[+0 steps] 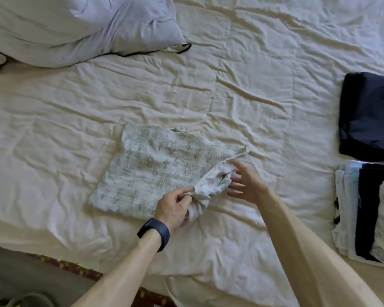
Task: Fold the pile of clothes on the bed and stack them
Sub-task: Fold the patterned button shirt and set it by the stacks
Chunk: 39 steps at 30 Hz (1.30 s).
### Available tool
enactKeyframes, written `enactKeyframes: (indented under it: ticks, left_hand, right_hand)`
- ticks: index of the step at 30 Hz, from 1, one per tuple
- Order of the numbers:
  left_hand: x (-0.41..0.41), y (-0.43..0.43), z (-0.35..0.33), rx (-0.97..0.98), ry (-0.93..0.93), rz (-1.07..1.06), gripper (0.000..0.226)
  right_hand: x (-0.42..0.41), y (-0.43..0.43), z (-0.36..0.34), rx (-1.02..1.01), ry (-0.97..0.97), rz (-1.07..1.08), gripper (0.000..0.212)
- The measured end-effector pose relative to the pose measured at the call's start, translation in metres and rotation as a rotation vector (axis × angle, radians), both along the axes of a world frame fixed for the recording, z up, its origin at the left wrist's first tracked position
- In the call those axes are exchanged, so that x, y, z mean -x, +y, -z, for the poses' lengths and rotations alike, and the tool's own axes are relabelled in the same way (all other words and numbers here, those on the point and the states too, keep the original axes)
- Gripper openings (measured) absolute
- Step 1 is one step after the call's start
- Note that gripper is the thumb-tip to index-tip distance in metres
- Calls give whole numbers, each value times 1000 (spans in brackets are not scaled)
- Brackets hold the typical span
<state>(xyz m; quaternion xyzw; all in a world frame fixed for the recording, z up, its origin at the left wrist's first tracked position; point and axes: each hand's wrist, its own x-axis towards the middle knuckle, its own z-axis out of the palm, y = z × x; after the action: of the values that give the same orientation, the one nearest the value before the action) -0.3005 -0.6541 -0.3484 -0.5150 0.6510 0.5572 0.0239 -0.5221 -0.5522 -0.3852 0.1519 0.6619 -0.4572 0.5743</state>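
Note:
A pale patterned garment (151,169) lies mostly flat in the middle of the bed (242,96). Its right sleeve is bunched up at the near right corner. My left hand (175,207), with a dark watch on the wrist, grips the bunched sleeve cloth. My right hand (246,182) hovers just right of the sleeve with fingers spread and straight, its fingertips at the sleeve opening. At the right edge lie a folded dark garment (368,116) and, nearer to me, a stack of folded clothes (366,213) in white, dark and patterned cloth.
A pale pillow (80,25) lies at the far left of the rumpled cream sheet. The bed's near edge runs along the bottom left, with a patterned rug strip (75,269) and floor below it.

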Motion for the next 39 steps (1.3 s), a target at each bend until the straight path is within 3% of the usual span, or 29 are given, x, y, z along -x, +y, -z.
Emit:
enactKeyframes:
  ticks: [5, 7, 10, 12, 17, 21, 26, 29, 32, 35, 39]
  left_hand:
    - [1, 13, -17, 165, 15, 345, 28]
    - [-2, 22, -16, 243, 2, 507, 33]
    - [-4, 26, -14, 281, 26, 536, 32]
    - [-4, 24, -16, 242, 32, 492, 25]
    - [-17, 15, -18, 158, 50, 369, 19]
    - [-30, 3, -24, 117, 131, 197, 25]
    - [-59, -24, -27, -190, 260, -391, 23]
    - [-91, -50, -17, -303, 239, -744, 19]
    - [-123, -81, 3, -338, 202, -915, 23]
    - [-149, -111, 29, -324, 88, -914, 24]
    - [-174, -139, 57, -313, -160, -706, 8]
  right_hand:
    - [8, -15, 6, -84, 101, -45, 59]
    - [14, -19, 10, -124, 148, -39, 49]
    - [24, -23, 18, -141, 169, -18, 24]
    - [28, -26, 19, -123, 157, -5, 19]
    - [21, -41, 17, -31, 154, 31, 38]
    - [9, -71, 5, -152, 337, 62, 34]
    - [-28, -140, -28, -283, 874, -186, 35]
    - [-62, -197, -40, -216, 937, -367, 26]
    - [-103, -256, -37, -202, 946, -546, 28]
    - [-140, -305, -18, -229, 980, -683, 37]
    - [-175, -344, 14, -292, 991, -782, 52]
